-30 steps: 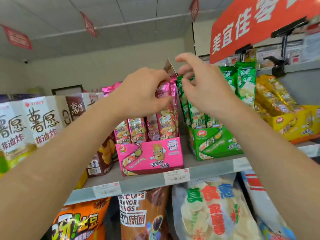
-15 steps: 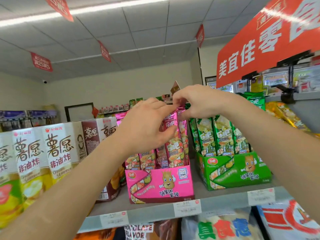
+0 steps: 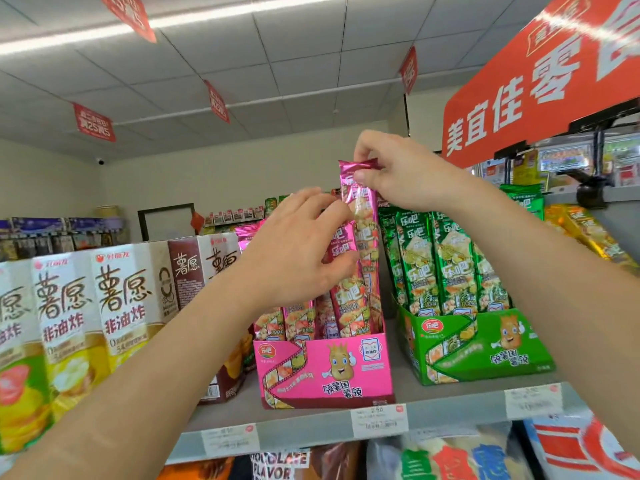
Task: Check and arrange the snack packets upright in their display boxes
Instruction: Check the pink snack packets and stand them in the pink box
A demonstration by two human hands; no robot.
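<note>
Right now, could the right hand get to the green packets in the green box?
Probably yes. The right hand is pinching the top of a pink packet, just left of the green packets. Nothing stands between them, but it would have to let go first.

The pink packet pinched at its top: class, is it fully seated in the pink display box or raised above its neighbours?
Raised. The right hand pinches the pink packet by its top seal, well above the neighbouring packets.

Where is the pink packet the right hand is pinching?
Center of the head view: the pink packet stands raised at the right end of the pink display box, top pinched by the right hand, beside the green packets.
</note>
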